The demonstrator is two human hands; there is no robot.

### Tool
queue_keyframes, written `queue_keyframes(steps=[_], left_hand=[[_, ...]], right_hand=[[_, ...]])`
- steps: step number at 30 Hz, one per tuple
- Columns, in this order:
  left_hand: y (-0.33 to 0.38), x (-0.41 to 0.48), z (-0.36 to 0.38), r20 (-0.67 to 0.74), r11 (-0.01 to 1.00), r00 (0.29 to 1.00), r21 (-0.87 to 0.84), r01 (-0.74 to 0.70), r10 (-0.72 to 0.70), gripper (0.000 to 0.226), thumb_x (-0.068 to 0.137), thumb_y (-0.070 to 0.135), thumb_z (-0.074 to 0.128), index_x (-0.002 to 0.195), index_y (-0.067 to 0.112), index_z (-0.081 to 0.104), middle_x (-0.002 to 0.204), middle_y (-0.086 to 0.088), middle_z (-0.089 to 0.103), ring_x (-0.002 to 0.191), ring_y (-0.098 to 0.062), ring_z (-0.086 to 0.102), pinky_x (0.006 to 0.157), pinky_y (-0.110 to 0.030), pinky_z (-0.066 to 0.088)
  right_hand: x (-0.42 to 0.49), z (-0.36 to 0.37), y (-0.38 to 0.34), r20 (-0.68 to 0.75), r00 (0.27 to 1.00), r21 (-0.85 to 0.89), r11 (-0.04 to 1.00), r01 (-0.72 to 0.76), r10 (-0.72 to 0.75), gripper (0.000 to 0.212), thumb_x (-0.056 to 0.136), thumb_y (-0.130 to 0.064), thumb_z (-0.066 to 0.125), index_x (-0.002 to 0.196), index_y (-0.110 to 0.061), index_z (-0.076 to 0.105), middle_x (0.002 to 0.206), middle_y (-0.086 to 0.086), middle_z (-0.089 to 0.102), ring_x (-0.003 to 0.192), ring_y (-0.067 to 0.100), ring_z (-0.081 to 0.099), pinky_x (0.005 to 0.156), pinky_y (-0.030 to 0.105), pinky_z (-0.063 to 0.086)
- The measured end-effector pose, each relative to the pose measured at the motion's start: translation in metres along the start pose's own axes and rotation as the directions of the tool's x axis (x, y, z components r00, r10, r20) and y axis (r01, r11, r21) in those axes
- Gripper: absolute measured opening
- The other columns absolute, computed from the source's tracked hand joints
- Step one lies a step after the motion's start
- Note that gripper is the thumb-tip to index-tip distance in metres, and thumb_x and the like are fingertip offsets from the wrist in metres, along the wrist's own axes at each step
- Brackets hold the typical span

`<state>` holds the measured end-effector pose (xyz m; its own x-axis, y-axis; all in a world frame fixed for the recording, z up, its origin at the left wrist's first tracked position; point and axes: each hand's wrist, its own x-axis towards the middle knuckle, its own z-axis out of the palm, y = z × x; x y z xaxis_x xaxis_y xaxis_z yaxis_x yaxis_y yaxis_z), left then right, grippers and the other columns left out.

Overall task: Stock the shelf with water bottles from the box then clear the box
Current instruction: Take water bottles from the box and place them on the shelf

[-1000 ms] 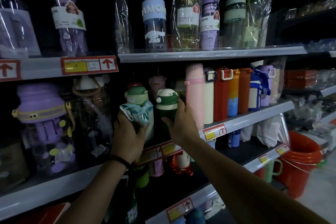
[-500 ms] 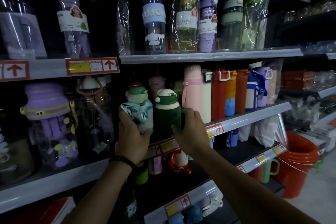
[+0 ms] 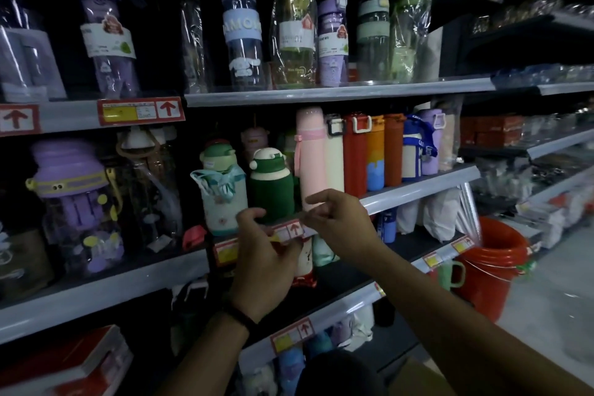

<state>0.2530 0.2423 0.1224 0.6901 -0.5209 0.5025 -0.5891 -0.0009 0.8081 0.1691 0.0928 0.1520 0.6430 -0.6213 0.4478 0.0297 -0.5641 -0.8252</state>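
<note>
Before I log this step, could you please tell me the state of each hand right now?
Left hand: open, loosely curled, holding nothing.
Right hand: open, loosely curled, holding nothing.

The person has both forearms uncovered, the left arm (image 3: 199,360) and the right arm (image 3: 466,331) alike, bare all the way down to the wrists. Both grips, the left grip (image 3: 263,254) and the right grip (image 3: 340,219), are bare too. The only thing worn that I can see is a narrow dark band (image 3: 239,315) around the left wrist, just behind the grip. It looks black and thin. In this weak light it may be a cord or an elastic; I cannot tell which.
</note>
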Motion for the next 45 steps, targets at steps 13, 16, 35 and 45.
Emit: queue_keyframes(steps=[13, 16, 35, 45], left_hand=[[0.008, -0.037, 0.168, 0.514, 0.964, 0.855, -0.187, 0.189, -0.068, 0.019, 0.095, 0.008, 0.066, 0.11, 0.015, 0.057, 0.094, -0.007, 0.074, 0.077, -0.018, 0.071, 0.061, -0.033, 0.056], [0.003, -0.043, 0.22, 0.636, 0.958, 0.764, -0.139, 0.251, -0.108, 0.023, 0.094, 0.01, 0.066, 0.11, 0.022, 0.056, 0.095, -0.003, 0.074, 0.075, -0.02, 0.071, 0.059, -0.036, 0.055], [-0.064, -0.112, 0.438, 0.967, 0.968, 0.054, 0.249, -0.016, -0.248, 0.035, 0.101, 0.037, 0.062, 0.13, 0.023, 0.052, 0.121, 0.002, 0.06, 0.088, -0.016, 0.076, 0.065, -0.033, 0.06], [-0.071, -0.145, 0.463, 0.98, 0.962, -0.034, 0.184, -0.199, -0.194, 0.028, 0.098, 0.044, 0.065, 0.121, 0.031, 0.057, 0.1, 0.011, 0.068, 0.074, -0.005, 0.074, 0.065, -0.027, 0.057]], right_hand=[[-0.081, -0.124, 0.108, -0.037, 0.97, 0.202, 0.953, -0.227, 0.239, 0.032, 0.083, -0.004, 0.085, 0.11, -0.01, 0.07, 0.077, 0.008, 0.07, 0.066, 0.014, 0.067, 0.056, 0.023, 0.053], [-0.1, -0.155, 0.144, -0.08, 0.946, 0.206, 0.934, -0.293, 0.314, 0.038, 0.083, -0.004, 0.085, 0.117, -0.006, 0.068, 0.09, 0.024, 0.073, 0.075, 0.023, 0.069, 0.067, 0.036, 0.058], [-0.25, -0.281, 0.377, -0.08, 0.504, 0.097, 0.51, -0.855, 0.86, 0.028, 0.09, -0.008, 0.078, 0.116, -0.007, 0.068, 0.091, 0.009, 0.073, 0.079, 0.022, 0.064, 0.063, 0.029, 0.049], [-0.352, -0.273, 0.478, -0.059, 0.247, -0.285, 0.221, -0.933, 0.967, 0.037, 0.091, -0.022, 0.08, 0.123, -0.005, 0.071, 0.121, 0.018, 0.071, 0.095, 0.025, 0.068, 0.075, 0.034, 0.058]])
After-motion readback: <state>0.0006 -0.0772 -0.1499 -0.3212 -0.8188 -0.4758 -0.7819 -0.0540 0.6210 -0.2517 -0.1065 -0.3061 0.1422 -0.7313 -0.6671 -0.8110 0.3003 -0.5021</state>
